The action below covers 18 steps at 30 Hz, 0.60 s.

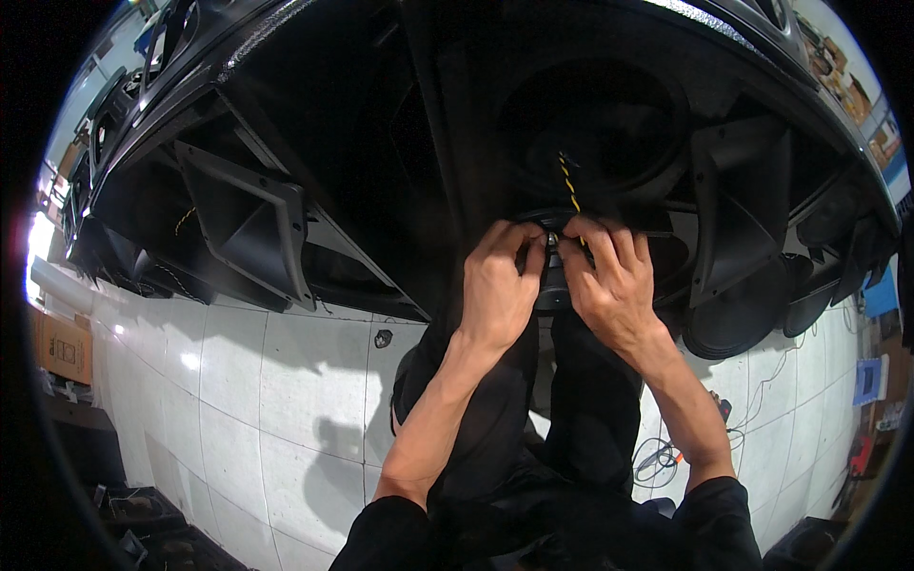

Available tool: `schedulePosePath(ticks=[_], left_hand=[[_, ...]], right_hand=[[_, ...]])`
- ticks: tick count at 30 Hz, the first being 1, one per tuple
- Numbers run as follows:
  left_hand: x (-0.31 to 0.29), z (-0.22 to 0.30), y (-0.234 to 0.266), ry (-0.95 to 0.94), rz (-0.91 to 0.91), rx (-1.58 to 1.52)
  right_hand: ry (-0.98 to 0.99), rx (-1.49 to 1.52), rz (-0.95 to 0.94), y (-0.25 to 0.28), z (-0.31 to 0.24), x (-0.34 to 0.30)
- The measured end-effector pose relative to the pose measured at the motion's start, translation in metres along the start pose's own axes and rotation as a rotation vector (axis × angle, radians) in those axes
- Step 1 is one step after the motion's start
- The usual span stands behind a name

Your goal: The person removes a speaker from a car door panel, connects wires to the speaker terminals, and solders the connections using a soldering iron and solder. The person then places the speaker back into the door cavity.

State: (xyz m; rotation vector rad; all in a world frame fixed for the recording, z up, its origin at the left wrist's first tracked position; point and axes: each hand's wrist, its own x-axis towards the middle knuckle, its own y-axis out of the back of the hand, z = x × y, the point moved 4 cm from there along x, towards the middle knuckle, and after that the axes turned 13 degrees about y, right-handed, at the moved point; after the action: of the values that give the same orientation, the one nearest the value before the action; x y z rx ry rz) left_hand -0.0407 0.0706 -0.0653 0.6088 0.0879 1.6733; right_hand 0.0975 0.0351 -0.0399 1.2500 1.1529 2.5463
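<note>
My left hand (502,281) and my right hand (612,281) meet over a round black part (551,301), probably a speaker driver, in front of my knees. Its lower rim and a small metallic piece (552,239) show between my fingers. A twisted yellow-and-black wire (569,181) comes out of the dark speaker cabinet (457,124) and runs down into my right fingertips, which pinch it. The left thumb and fingers are closed at the metallic piece; what they grip is hidden.
Black horn flares (249,226) stand left and right (741,205) at the cabinet's front. A round black speaker (731,319) is below the right horn. On the tiled floor lie a coiled cable (655,462) and a small dark lump (383,339). A cardboard box (62,344) stands far left.
</note>
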Motion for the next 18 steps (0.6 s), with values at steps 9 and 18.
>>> schedulePosePath(ticks=[9,18], left_hand=[[-0.0005,-0.0005,0.002,-0.022,-0.001,-0.01],[-0.0022,-0.0051,-0.0017,-0.042,-0.013,-0.001]], right_hand=[[-0.065,0.063,0.035,-0.008,-0.0029,-0.0027],[-0.076,0.124,0.085,-0.0129,-0.0025,-0.0046]])
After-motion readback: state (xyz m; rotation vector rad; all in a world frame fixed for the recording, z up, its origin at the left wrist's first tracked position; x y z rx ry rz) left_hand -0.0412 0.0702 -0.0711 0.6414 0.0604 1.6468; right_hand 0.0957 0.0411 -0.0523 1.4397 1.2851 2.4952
